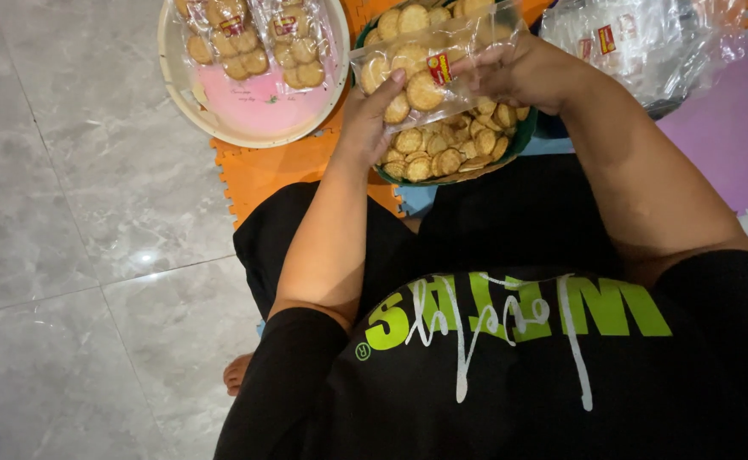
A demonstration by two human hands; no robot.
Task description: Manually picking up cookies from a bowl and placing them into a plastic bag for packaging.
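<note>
Hiding part of the green tray (523,136), a clear biscuit bag (425,64) is gripped by left hand (369,115) and right hand (519,72) fingers.

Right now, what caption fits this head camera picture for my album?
Both hands, left hand and right hand, hold a clear bag of cookies over a bowl of cookies.

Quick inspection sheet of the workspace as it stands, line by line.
Surface: grey tile floor with orange foam mat and purple mat.
Job's things: clear biscuit bag held over green bowl of loose round biscuits.
Clutter: pink-bottomed tray with filled bags; pile of empty bags.
Grippers: left hand and right hand both grip the bag.
Cables: nothing seen.
Surroundings: person's black shirt, bare foot.
</note>
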